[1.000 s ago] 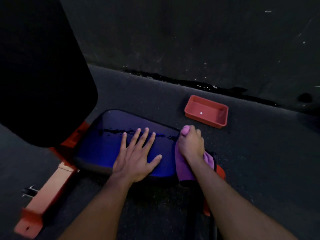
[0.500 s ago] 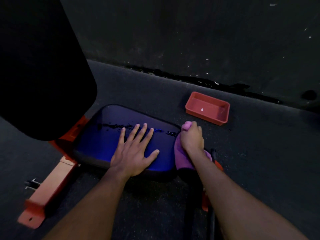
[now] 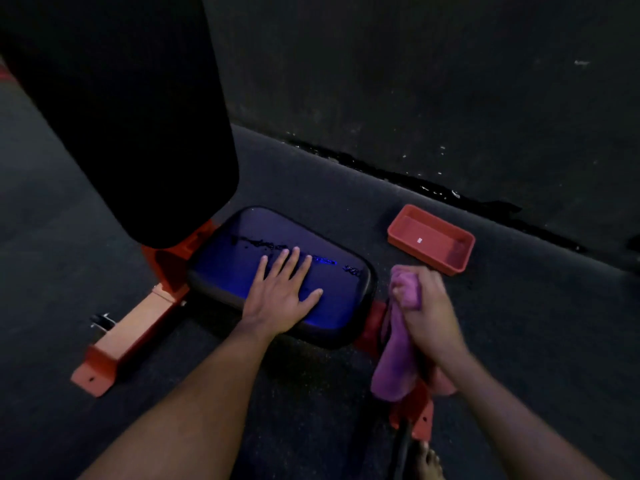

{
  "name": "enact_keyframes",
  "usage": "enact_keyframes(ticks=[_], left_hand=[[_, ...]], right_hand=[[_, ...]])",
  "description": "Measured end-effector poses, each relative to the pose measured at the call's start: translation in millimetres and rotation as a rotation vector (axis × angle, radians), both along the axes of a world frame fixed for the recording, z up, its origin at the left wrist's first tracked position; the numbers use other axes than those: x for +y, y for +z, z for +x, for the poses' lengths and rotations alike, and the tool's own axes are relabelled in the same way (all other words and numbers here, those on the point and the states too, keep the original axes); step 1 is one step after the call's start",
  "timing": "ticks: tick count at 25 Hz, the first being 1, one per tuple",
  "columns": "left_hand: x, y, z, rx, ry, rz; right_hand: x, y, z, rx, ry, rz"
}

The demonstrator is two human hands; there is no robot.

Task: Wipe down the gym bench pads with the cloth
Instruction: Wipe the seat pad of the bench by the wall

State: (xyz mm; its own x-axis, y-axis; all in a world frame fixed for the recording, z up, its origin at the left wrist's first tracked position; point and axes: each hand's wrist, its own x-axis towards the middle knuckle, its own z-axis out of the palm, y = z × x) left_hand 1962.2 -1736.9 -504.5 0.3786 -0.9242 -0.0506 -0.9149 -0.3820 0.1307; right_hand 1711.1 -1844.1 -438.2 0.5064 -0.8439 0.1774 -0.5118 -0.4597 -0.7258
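1. The right hand [image 3: 427,306] has its fingers curled tightly round a purple cloth [image 3: 398,344], gripping it near the upper end; a bunched knob of fabric shows above the fist and the rest hangs down below the hand in a loose fold.
2. The cloth is off the seat pad [image 3: 277,268], just beside the pad's right edge, with a narrow gap between them. Its hanging part drapes in front of the red frame [image 3: 415,410] under the right end of the bench.
3. The left hand [image 3: 280,296] lies flat on the seat pad with fingers straight and spread, palm down on the near half, holding nothing.
4. The seat pad is dark with a blue sheen, and a ragged line of wet droplets runs across it just beyond the left fingertips and on toward the right edge.
5. A large black back pad [image 3: 131,116] rises tilted at far left, its lower end overhanging the left end of the seat pad.
6. A red foot bar [image 3: 114,344] of the frame extends to the near left on the dark floor [image 3: 311,410].
7. A red tray [image 3: 431,239] sits on the floor to the far right, apart from the right hand, near the base of the dark wall [image 3: 415,81].
8. A bare foot [image 3: 427,462] shows at the bottom edge.
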Motion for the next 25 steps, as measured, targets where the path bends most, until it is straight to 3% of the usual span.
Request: enact_keyframes(ticks=[3, 6, 10, 12, 15, 17, 21, 23, 25], left_hand=[[7, -8, -10, 0.045, 0.113, -0.063], [5, -14, -2, 0.092, 0.144, -0.132], [21, -5, 31, 0.116, 0.164, -0.285], [41, -9, 50, 0.078, 0.192, -0.247], [53, -24, 58, 0.032, 0.228, -0.166], [43, -29, 56, 0.007, 0.255, -0.192], [38, -36, 55, -0.034, 0.266, -0.23], [39, -37, 56, -0.05, 0.262, -0.242], [38, -37, 52, -0.053, 0.26, -0.257]], right_hand=[[-62, 21, 7, 0.16, 0.147, -0.109], [-81, -2, 40, 0.337, 0.347, -0.25], [-47, -22, 58, 0.396, 0.37, -0.391], [-9, -28, 61, 0.465, 0.41, -0.553], [27, -41, 70, 0.457, 0.615, -0.63], [-4, -47, 87, 0.476, 0.579, -0.66], [-80, -55, 117, 0.594, 0.277, -0.533], [-61, -58, 114, 0.584, 0.162, -0.514], [-8, -54, 98, 0.547, 0.201, -0.526]])
